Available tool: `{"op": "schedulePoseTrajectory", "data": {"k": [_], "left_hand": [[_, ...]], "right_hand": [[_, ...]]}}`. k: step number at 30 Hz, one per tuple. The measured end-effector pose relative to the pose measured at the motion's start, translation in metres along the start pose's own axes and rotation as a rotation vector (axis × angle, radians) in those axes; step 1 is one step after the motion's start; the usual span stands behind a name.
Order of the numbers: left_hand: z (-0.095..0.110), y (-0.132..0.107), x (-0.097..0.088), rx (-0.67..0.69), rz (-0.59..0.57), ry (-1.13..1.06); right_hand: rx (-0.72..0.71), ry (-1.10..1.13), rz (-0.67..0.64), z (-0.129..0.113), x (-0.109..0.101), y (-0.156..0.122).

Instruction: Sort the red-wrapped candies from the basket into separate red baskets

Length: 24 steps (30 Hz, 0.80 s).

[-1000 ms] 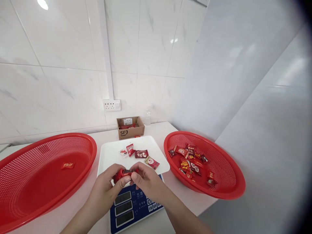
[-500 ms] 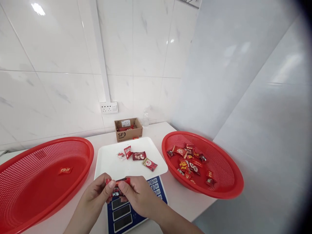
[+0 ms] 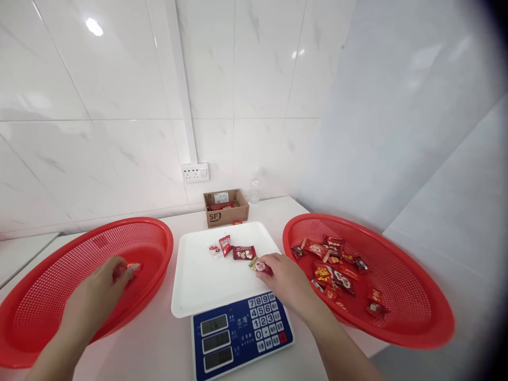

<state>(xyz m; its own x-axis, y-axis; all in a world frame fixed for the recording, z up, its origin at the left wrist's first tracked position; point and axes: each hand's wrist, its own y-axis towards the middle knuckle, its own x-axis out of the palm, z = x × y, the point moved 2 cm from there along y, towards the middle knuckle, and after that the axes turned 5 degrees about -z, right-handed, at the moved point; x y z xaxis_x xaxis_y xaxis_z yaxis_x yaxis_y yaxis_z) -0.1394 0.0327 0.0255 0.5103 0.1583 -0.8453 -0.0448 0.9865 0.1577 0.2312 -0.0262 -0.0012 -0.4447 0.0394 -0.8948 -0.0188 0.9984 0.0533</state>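
My left hand (image 3: pixel 97 291) is inside the left red basket (image 3: pixel 169 248), its fingers curled beside a small red-and-white candy packet (image 3: pixel 134 266). Whether anything is pinched in those fingers is hidden. On the scale's white tray (image 3: pixel 206 288), my right hand (image 3: pixel 286 280) grips a gold-and-pink candy packet (image 3: pixel 262 266) at the right edge; the hand covers part of it. Beside it lie a dark red candy packet (image 3: pixel 244 253), a bright red packet (image 3: pixel 226 245) and a clear-and-red wrapper (image 3: pixel 215 250).
A right red basket (image 3: pixel 432 317) contains several candy packets (image 3: pixel 343 280). The scale's blue keypad panel (image 3: pixel 242 338) faces me. Behind the tray stand a cardboard box (image 3: pixel 227 216) with red packets and a clear plastic bottle (image 3: pixel 254 190) by the wall.
My hands, together on a red packet before, have parted. The left went into the left basket, the right onto the packet on the tray. The view has shifted slightly left.
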Motion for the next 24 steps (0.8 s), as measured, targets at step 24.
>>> {"op": "schedulePoseTrajectory", "data": {"k": [24], "left_hand": [[0.07,-0.04,0.041,0.209,-0.061,-0.322]], "right_hand": [[-0.171,0.657,0.077,-0.041,0.032,0.002]]}}
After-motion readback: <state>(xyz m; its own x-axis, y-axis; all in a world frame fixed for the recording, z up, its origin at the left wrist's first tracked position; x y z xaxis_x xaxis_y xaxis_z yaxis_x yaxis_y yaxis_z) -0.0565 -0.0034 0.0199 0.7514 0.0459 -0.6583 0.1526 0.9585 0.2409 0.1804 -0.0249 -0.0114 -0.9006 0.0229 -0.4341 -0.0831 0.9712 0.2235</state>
